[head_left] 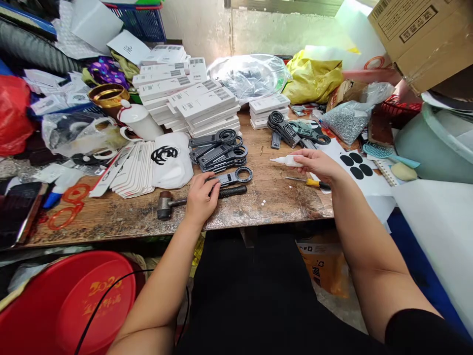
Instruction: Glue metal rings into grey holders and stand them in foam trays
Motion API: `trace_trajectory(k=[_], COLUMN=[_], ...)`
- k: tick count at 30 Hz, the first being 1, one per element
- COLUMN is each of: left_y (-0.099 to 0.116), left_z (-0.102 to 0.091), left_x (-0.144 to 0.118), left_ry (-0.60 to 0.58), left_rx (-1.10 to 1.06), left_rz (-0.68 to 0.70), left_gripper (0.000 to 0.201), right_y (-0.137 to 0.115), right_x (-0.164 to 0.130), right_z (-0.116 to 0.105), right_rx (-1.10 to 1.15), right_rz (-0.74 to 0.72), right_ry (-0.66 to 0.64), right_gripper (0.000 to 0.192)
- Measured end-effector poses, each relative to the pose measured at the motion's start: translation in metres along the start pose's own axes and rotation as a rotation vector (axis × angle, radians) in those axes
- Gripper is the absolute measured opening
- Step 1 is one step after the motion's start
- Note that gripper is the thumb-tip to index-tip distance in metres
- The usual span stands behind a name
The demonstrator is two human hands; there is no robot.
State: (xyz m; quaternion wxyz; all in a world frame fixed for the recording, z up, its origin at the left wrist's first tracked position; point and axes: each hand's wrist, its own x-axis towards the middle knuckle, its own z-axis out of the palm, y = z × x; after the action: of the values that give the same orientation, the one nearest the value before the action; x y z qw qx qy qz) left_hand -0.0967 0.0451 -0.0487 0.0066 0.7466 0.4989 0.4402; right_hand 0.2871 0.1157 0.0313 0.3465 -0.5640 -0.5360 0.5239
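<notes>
Right now the wooden table carries stacked white boxes and a pile of black ring-ended parts. My left hand presses one black part flat, just above the hammer. My right hand is closed around a small white glue bottle, nozzle pointing left. I judge I should steady the part firmly and squeeze sparingly.

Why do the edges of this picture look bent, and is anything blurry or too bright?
Head view: the wide lens bows the edges, so the cardboard box and red tub look stretched and tilted. Light is soft and even, with faint shadows under the left hand and hammer. The clear plastic bag shows mild glare. The right hand and its white bottle are sharp.
</notes>
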Motion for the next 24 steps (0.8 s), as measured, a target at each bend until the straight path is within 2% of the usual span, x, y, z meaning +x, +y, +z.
trace_trajectory(k=[7, 14, 24], left_y=[-0.001, -0.001, 0.001], left_z=[0.001, 0.001, 0.0], left_x=[0.0, 0.0, 0.0], left_ry=[-0.01, -0.004, -0.009], left_rx=[0.032, 0.018, 0.022], left_rz=[0.001, 0.004, -0.009], left_gripper=[0.022, 0.021, 0.022], right_y=[0.005, 0.001, 0.0], right_x=[0.004, 0.004, 0.005], right_z=[-0.015, -0.015, -0.018], right_rx=[-0.15, -0.18, -0.235], right_rz=[-0.018, -0.015, 0.008], right_ry=[0.115, 0.217, 0.267], right_gripper=[0.027, 0.023, 0.022])
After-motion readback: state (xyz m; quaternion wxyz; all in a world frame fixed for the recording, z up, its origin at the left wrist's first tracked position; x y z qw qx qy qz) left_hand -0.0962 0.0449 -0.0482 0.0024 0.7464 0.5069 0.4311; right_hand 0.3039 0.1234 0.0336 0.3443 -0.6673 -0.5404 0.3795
